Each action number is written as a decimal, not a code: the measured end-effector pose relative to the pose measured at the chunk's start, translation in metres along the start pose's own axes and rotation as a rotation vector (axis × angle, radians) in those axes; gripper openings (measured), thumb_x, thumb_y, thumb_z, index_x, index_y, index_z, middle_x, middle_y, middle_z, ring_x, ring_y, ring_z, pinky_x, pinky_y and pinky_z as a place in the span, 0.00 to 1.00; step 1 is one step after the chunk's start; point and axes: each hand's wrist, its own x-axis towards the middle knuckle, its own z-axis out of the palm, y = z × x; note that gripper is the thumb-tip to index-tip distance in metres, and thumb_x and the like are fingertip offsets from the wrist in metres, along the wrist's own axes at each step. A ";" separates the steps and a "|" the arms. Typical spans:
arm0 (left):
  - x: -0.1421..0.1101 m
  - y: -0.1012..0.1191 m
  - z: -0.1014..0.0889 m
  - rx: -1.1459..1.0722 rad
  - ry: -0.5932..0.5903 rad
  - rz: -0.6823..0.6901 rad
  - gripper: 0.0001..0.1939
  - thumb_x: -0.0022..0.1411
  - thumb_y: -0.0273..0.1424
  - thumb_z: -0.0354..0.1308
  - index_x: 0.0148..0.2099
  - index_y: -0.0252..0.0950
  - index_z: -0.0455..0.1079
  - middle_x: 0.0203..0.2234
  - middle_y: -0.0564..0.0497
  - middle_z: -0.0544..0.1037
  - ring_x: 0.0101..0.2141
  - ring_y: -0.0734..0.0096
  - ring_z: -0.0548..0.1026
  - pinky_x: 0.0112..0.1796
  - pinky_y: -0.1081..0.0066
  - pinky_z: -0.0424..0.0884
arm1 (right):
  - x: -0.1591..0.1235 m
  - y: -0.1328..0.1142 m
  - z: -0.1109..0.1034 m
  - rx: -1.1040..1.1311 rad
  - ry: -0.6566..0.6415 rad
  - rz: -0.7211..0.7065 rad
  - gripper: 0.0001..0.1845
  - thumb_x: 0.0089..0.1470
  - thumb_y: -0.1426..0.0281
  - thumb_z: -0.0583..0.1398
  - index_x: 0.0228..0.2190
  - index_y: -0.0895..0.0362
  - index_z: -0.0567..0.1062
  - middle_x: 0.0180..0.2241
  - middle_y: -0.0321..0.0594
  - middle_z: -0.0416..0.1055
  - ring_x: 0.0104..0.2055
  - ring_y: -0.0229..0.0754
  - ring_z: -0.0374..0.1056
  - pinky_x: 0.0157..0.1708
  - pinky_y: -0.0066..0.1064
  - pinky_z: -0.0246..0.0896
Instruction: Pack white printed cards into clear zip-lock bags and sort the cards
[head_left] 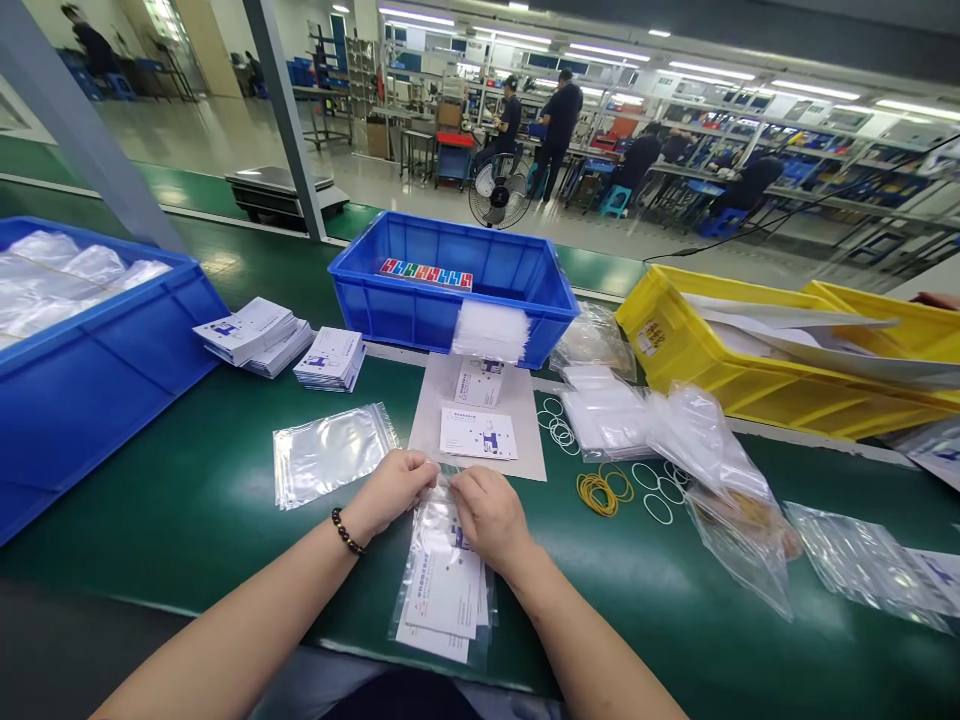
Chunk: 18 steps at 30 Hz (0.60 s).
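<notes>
Both hands pinch the top edge of a clear zip bag (420, 540) at the front of the green bench. My left hand (397, 490) grips the edge's left part, a dark bead bracelet on its wrist. On the right part, the fingers of my right hand (491, 515) are closed. Inside or under the bag lie printed white booklets (444, 595); which of them are inside I cannot tell. Just beyond my hands, another booklet (478, 434) rests on a grey sheet (427, 420). To the left is a stack of flat clear bags (330, 455).
Booklet stacks (330, 358) stand at the back left, near a blue bin (97, 350) of bagged items. Another blue bin (450, 320) is behind the grey sheet. Rubber bands (600, 492), plastic bags (709, 440) and yellow bins (780, 385) are on the right. People work in the background.
</notes>
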 end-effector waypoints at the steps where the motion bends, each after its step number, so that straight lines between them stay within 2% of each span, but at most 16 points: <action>1: -0.002 0.003 -0.002 0.052 0.051 0.093 0.14 0.53 0.39 0.48 0.21 0.37 0.60 0.16 0.54 0.64 0.21 0.72 0.63 0.24 0.72 0.60 | 0.000 0.001 -0.001 0.044 -0.021 0.017 0.12 0.57 0.74 0.49 0.30 0.58 0.71 0.25 0.40 0.66 0.27 0.39 0.62 0.27 0.29 0.58; 3: -0.005 0.010 -0.007 0.219 0.109 0.365 0.09 0.54 0.35 0.50 0.27 0.37 0.66 0.26 0.49 0.72 0.34 0.65 0.68 0.36 0.67 0.63 | 0.001 0.004 -0.007 0.191 -0.069 0.092 0.12 0.56 0.75 0.49 0.29 0.58 0.71 0.23 0.38 0.66 0.26 0.37 0.62 0.26 0.28 0.58; 5: -0.006 0.015 -0.012 0.408 0.029 0.571 0.06 0.55 0.33 0.52 0.31 0.37 0.68 0.30 0.48 0.73 0.39 0.62 0.67 0.43 0.64 0.61 | 0.004 0.006 -0.016 0.343 -0.144 0.179 0.10 0.55 0.75 0.50 0.27 0.57 0.71 0.23 0.36 0.66 0.26 0.36 0.63 0.27 0.26 0.58; 6: -0.006 0.017 -0.015 0.482 -0.039 0.582 0.07 0.55 0.33 0.52 0.29 0.37 0.68 0.27 0.49 0.73 0.37 0.63 0.68 0.42 0.65 0.61 | 0.005 0.008 -0.021 0.402 -0.197 0.220 0.10 0.55 0.74 0.52 0.25 0.57 0.70 0.22 0.35 0.66 0.25 0.35 0.62 0.26 0.25 0.57; 7: -0.004 0.018 -0.017 0.535 -0.091 0.545 0.09 0.55 0.34 0.53 0.25 0.37 0.67 0.23 0.50 0.71 0.32 0.65 0.68 0.39 0.66 0.61 | 0.006 0.009 -0.026 0.449 -0.259 0.258 0.10 0.54 0.73 0.53 0.22 0.56 0.69 0.21 0.33 0.65 0.24 0.34 0.61 0.25 0.25 0.56; 9: 0.001 0.019 -0.020 0.561 -0.116 0.391 0.16 0.57 0.38 0.51 0.21 0.37 0.66 0.18 0.52 0.67 0.24 0.68 0.65 0.31 0.69 0.61 | 0.008 0.012 -0.035 0.518 -0.384 0.301 0.12 0.51 0.70 0.57 0.18 0.57 0.66 0.19 0.31 0.63 0.22 0.33 0.59 0.22 0.24 0.55; 11: 0.007 0.017 -0.021 0.472 -0.102 0.220 0.17 0.59 0.40 0.47 0.27 0.36 0.69 0.15 0.54 0.65 0.21 0.70 0.64 0.27 0.71 0.59 | 0.008 0.017 -0.038 0.549 -0.420 0.304 0.13 0.50 0.67 0.58 0.18 0.56 0.66 0.20 0.32 0.65 0.23 0.34 0.61 0.24 0.24 0.57; 13: 0.015 0.013 -0.018 0.320 -0.123 0.084 0.18 0.59 0.40 0.45 0.41 0.34 0.71 0.13 0.57 0.65 0.18 0.70 0.65 0.25 0.72 0.59 | 0.006 0.025 -0.036 0.479 -0.302 0.322 0.08 0.52 0.67 0.56 0.25 0.56 0.71 0.28 0.37 0.70 0.32 0.39 0.67 0.34 0.29 0.63; 15: 0.021 0.008 -0.013 0.188 -0.167 -0.028 0.23 0.58 0.39 0.45 0.51 0.31 0.66 0.11 0.58 0.65 0.16 0.71 0.64 0.22 0.73 0.58 | 0.002 0.036 -0.028 0.278 -0.128 0.418 0.11 0.54 0.67 0.54 0.36 0.57 0.73 0.40 0.46 0.71 0.45 0.47 0.66 0.45 0.39 0.61; 16: 0.024 0.005 -0.010 0.141 -0.190 -0.076 0.24 0.58 0.38 0.45 0.53 0.30 0.65 0.10 0.59 0.64 0.14 0.72 0.62 0.21 0.74 0.57 | 0.000 0.042 -0.024 0.159 -0.072 0.481 0.14 0.54 0.67 0.54 0.41 0.58 0.72 0.45 0.50 0.70 0.49 0.50 0.63 0.48 0.44 0.59; 18: 0.027 0.001 -0.006 0.090 -0.206 -0.143 0.25 0.58 0.38 0.44 0.53 0.30 0.65 0.08 0.60 0.63 0.12 0.74 0.59 0.19 0.75 0.54 | -0.005 0.052 -0.014 -0.022 -0.055 0.576 0.18 0.53 0.67 0.55 0.45 0.61 0.71 0.48 0.55 0.68 0.53 0.56 0.60 0.51 0.51 0.55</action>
